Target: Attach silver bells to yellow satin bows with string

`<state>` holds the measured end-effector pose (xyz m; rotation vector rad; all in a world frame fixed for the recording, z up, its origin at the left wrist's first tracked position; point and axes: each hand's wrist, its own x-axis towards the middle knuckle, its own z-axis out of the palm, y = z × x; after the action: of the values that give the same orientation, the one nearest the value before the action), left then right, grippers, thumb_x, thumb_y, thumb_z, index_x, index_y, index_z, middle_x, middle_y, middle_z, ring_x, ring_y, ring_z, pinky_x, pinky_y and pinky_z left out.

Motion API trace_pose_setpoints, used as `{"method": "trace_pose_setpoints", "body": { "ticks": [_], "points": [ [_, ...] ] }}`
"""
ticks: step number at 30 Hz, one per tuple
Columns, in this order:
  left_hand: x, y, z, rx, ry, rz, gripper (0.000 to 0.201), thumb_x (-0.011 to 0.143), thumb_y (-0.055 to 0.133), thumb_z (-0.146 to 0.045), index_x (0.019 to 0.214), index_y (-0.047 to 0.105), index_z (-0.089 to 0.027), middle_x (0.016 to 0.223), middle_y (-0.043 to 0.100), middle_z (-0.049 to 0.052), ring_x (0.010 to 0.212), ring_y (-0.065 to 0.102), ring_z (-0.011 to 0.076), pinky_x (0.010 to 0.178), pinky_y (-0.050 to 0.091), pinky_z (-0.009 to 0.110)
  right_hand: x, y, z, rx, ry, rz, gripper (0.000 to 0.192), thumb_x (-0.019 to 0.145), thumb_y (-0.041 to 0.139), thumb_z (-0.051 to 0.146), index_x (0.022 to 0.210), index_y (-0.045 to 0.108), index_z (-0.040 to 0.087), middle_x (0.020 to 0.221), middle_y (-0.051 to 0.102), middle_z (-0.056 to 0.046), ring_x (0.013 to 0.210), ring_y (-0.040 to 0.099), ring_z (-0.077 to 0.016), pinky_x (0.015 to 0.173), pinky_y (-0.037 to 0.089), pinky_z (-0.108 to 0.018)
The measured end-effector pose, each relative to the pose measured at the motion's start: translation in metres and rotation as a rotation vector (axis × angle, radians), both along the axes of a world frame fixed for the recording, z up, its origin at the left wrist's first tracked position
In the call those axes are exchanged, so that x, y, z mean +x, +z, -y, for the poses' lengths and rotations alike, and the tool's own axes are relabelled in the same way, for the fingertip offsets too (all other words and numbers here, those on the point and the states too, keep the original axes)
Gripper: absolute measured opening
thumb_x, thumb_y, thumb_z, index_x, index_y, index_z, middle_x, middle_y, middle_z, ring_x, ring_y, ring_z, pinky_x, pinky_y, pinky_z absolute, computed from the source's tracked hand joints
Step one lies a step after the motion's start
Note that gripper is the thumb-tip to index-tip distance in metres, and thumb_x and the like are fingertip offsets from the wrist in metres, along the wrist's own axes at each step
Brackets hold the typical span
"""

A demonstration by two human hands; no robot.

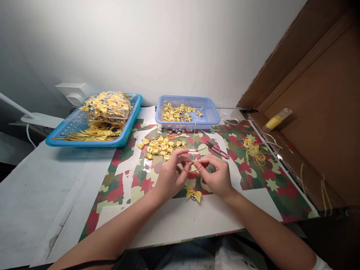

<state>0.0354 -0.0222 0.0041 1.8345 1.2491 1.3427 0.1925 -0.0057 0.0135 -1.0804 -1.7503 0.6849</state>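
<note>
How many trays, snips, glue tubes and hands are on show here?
Trays: 2, a turquoise tray and a lilac basket
Red snips: 1
Yellow glue tube: 1
Hands: 2, left hand and right hand
Total: 6

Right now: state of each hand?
Left hand: fingers pinched shut on the thin gold cord loop.
Right hand: pinched on the same loop; a yellow satin bow lies just below.

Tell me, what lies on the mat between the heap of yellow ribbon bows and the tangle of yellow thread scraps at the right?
In the head view, small red-handled thread snips lie between the bow heap and the thread scraps.
</note>
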Motion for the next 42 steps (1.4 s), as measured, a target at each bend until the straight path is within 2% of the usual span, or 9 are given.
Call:
{"method": "trace_pose_setpoints", "body": {
  "ticks": [11,15,25,32,42],
  "points": [
    [0.0001,0.0040,0.0013,-0.054,0.093,0.047,0.027,0.086,0.059,-0.018,0.111,0.049,-0.021,0.082,0.076,0.003,0.071,0.072,0.0150,0.054,0.053,0.023,0.0011,0.0009,-0.0002,-0.057,-0.039,-0.073,0.014,0.083,0.064,0.026,0.072,0.072,0.021,0.062,0.066,-0.002,0.056,0.058,-0.0147,0.053,0.045,-0.028],
    [0.0003,0.0033,0.0018,-0.058,0.086,0.057,0.027,0.086,0.059,-0.021,0.111,0.050,-0.021,0.082,0.077,0.003,0.075,0.074,0.0173,0.054,0.054,0.024,0.0002,-0.0004,0.0008,-0.070,-0.053,-0.085,0.015,0.083,0.065,0.028,0.072,0.073,0.021,0.062,0.066,-0.002,0.058,0.058,-0.0150,0.055,0.045,-0.029],
    [0.0016,0.0038,0.0052,-0.063,0.080,0.065,0.028,0.086,0.060,-0.020,0.112,0.050,-0.022,0.086,0.078,0.004,0.067,0.073,0.0158,0.057,0.056,0.026,-0.0034,-0.0004,0.0026,-0.197,-0.065,-0.193,0.016,0.081,0.067,0.032,0.072,0.075,0.020,0.060,0.064,-0.002,0.054,0.054,-0.0134,0.054,0.045,-0.028],
    [0.0031,0.0039,0.0057,-0.069,0.129,0.074,0.027,0.085,0.062,-0.023,0.110,0.050,-0.022,0.082,0.077,0.003,0.071,0.073,0.0172,0.054,0.053,0.025,-0.0038,-0.0016,0.0032,-0.124,-0.071,-0.145,0.013,0.080,0.067,0.028,0.073,0.075,0.021,0.062,0.066,-0.003,0.058,0.058,-0.0150,0.054,0.046,-0.028],
    [0.0034,0.0061,0.0064,-0.066,0.122,0.092,0.029,0.085,0.063,-0.022,0.110,0.050,-0.022,0.083,0.077,0.003,0.071,0.073,0.0167,0.054,0.051,0.025,-0.0026,-0.0035,0.0039,-0.001,-0.066,-0.065,0.011,0.082,0.066,0.025,0.074,0.072,0.022,0.066,0.068,-0.002,0.060,0.059,-0.0159,0.058,0.047,-0.030]
  ]
}}
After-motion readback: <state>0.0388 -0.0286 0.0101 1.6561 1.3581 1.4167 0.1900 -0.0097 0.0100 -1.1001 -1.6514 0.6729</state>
